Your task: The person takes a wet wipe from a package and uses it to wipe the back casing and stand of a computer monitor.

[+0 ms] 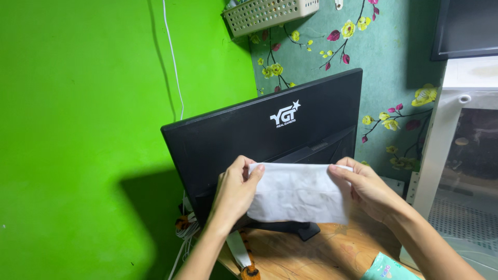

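A white wet wipe (300, 192) is stretched flat between both hands in front of the back of a black computer monitor (244, 135). My left hand (236, 189) pinches the wipe's upper left corner. Its upper right corner is pinched by my right hand (365, 187). The monitor stands on its black foot (306, 229) on a wooden desk (311, 254), its rear panel facing me. The wipe hangs just short of the panel; whether it touches is unclear.
A teal pack of wipes (389, 269) lies at the desk's front right. A white computer case (461, 171) stands at the right. Green wall at left with a white cable (174, 62); floral wallpaper behind. A beige basket (270, 13) hangs above. Cables bunch below the desk's left edge.
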